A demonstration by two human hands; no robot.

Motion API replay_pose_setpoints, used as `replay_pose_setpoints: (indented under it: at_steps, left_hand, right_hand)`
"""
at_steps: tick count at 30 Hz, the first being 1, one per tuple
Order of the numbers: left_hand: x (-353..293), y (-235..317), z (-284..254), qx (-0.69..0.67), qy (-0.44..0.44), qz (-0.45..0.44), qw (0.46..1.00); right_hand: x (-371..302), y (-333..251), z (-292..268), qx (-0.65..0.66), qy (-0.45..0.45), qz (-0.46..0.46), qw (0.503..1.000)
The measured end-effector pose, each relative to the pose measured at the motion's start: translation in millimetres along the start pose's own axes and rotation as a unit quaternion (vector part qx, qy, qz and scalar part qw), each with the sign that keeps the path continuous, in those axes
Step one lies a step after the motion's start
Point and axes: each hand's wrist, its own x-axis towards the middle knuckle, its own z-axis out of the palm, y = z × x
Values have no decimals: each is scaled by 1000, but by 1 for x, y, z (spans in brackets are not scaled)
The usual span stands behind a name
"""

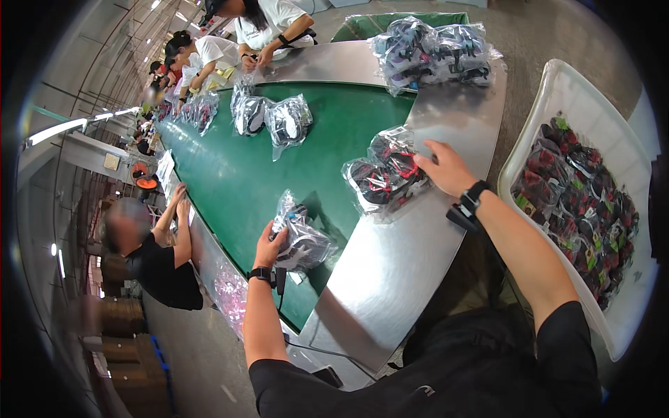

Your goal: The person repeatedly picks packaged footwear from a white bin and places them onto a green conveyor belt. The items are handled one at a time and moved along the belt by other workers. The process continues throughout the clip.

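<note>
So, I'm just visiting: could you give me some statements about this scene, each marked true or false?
1. The left hand is at some clear-bagged shoes. True.
2. The belt is bright yellow. False: it is green.
3. The right hand is beside a bag with red-trimmed dark shoes. True.
4. The white bin stands on the person's left. False: it is on the right, with many bagged items inside.
5. Both of the person's wrists wear dark bands. True.
</note>
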Motion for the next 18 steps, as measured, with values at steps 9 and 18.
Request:
replay_pose_setpoints:
  at_steps: [9, 18]
  left_hand:
    - [-26, 34, 3, 24, -68, -90, 993]
    - [-109, 90, 39, -20, 122, 224, 967]
  right_hand:
    - [-27, -22, 34, -85, -19, -75, 993]
    - [-67, 5, -18, 111, -106, 45, 987]
